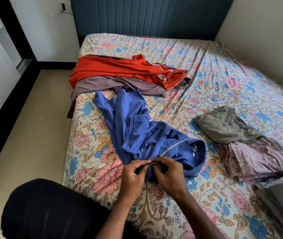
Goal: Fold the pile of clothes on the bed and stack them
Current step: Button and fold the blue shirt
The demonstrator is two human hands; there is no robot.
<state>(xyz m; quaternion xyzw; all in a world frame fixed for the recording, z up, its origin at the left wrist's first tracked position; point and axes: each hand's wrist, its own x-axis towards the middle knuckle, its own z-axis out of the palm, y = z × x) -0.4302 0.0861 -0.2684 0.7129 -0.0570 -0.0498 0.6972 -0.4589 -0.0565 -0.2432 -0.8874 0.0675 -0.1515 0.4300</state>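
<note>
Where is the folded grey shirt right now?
The grey shirt lies on the right side of the bed, atop a pinkish floral garment, right of the blue shirt.

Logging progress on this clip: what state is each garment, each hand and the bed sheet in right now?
blue shirt: unfolded, crumpled, spread along the bed.
left hand: pinching the blue shirt's near edge.
right hand: gripping the same edge.
red garment: unfolded, lying on top of the purple one.
purple garment: unfolded, partly hanging over the bed's edge.
grey shirt: folded, on top of the stack.
pink patterned garment: folded, under the grey shirt.
floral sheet: wrinkled.
</note>
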